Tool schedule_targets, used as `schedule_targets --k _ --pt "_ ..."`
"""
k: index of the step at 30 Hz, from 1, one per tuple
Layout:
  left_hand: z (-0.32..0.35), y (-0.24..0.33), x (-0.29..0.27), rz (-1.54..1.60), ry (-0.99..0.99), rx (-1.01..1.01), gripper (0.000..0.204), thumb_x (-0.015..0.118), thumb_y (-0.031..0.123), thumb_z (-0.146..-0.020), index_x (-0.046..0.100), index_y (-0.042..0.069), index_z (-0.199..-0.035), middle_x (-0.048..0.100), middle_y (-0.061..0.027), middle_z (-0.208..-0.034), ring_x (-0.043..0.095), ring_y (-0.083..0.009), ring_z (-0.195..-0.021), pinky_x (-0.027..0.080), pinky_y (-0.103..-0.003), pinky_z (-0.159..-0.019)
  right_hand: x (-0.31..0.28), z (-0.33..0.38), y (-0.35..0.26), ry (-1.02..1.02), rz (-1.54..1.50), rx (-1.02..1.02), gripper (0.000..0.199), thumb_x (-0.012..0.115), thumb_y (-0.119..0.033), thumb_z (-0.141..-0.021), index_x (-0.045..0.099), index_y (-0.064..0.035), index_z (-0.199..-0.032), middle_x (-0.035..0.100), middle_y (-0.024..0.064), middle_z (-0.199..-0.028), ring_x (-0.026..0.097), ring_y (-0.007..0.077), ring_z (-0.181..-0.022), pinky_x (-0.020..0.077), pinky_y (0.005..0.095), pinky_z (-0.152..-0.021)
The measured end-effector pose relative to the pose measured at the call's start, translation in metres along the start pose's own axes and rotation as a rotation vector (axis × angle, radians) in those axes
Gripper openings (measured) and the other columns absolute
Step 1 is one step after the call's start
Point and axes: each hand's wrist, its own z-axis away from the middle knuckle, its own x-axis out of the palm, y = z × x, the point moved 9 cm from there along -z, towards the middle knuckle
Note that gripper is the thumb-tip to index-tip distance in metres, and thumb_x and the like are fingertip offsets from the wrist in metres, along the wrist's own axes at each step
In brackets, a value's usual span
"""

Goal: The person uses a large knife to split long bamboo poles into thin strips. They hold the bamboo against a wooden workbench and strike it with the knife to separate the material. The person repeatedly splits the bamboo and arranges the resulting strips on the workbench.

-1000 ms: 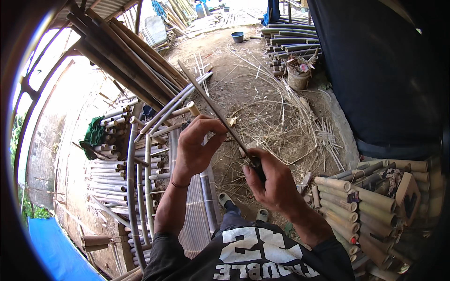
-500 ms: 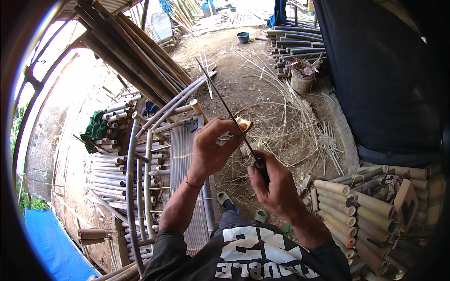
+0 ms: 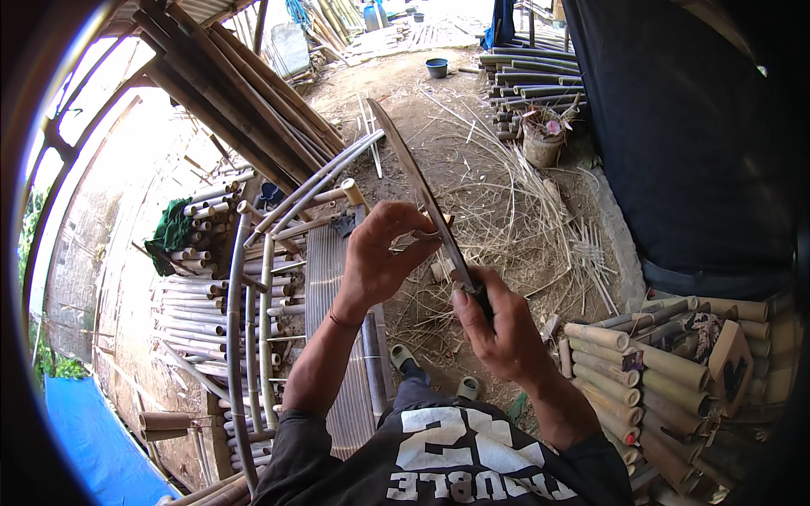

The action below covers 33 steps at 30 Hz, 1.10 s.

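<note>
My right hand (image 3: 498, 325) is wrapped round the dark handle of a machete (image 3: 413, 173). Its long blade slants up and to the left, with its broad brown face in sight. My left hand (image 3: 380, 257) is closed in a pinch, thumb against fingers, on a small piece of bamboo (image 3: 449, 219). The blade passes in front of this piece and hides most of it; only a pale end shows to the right. Whether blade and bamboo touch, I cannot tell. Both hands are held up in front of my body, above the ground.
Bamboo strips and shavings (image 3: 506, 228) litter the ground ahead. A ribbed bench (image 3: 325, 261) and a bamboo frame (image 3: 267, 312) stand at my left. Cut bamboo poles (image 3: 607, 367) are stacked at the right, below a black sheet (image 3: 675, 160). Farther off sits a dark bucket (image 3: 436, 67).
The machete has turned from nearly edge-on to broad side, and its tip has shifted slightly right. The bamboo piece is now more hidden behind the blade. Both hands stay nearly in place.
</note>
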Motion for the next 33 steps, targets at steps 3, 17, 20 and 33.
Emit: schedule_targets --k 3,17,20,33 --pt "-0.003 0.003 0.001 -0.090 -0.083 0.051 0.027 0.068 -0.015 -0.079 0.062 0.001 -0.100 0.062 -0.0057 -0.099 0.063 -0.0147 -0.098 0.052 -0.031 -0.090 -0.001 0.000 0.000 -0.017 -0.008 0.035 0.026 0.056 -0.019 -0.097 0.054 0.0030 -0.111 0.061 0.0127 -0.071 0.063 0.0211 -0.063 0.0487 0.0351 -0.057" --pt "0.005 0.019 0.005 -0.226 -0.188 0.156 0.023 0.075 -0.003 -0.077 0.070 0.005 -0.097 0.065 -0.0056 -0.096 0.065 -0.0165 -0.091 0.052 -0.029 -0.077 0.007 0.021 -0.011 0.097 0.332 -0.181 0.034 0.057 -0.023 -0.096 0.050 0.0027 -0.117 0.061 0.0196 -0.086 0.067 0.0358 -0.068 0.0543 0.0426 -0.055" --pt "0.005 0.021 0.004 -0.268 -0.212 0.208 0.025 0.075 -0.004 -0.076 0.070 0.005 -0.098 0.065 -0.0060 -0.097 0.065 -0.0164 -0.090 0.053 -0.029 -0.077 0.008 0.023 -0.013 0.102 0.354 -0.190 0.035 0.057 -0.023 -0.095 0.049 0.0030 -0.117 0.061 0.0200 -0.086 0.067 0.0361 -0.067 0.0541 0.0433 -0.055" --pt "0.001 0.009 0.002 -0.270 -0.156 0.105 0.024 0.069 -0.012 -0.076 0.069 0.001 -0.097 0.062 -0.0069 -0.096 0.062 -0.0159 -0.093 0.053 -0.030 -0.085 0.003 0.012 -0.009 0.096 0.184 -0.149 0.028 0.058 -0.022 -0.096 0.052 0.0024 -0.109 0.063 0.0187 -0.078 0.068 0.0340 -0.067 0.0529 0.0413 -0.057"
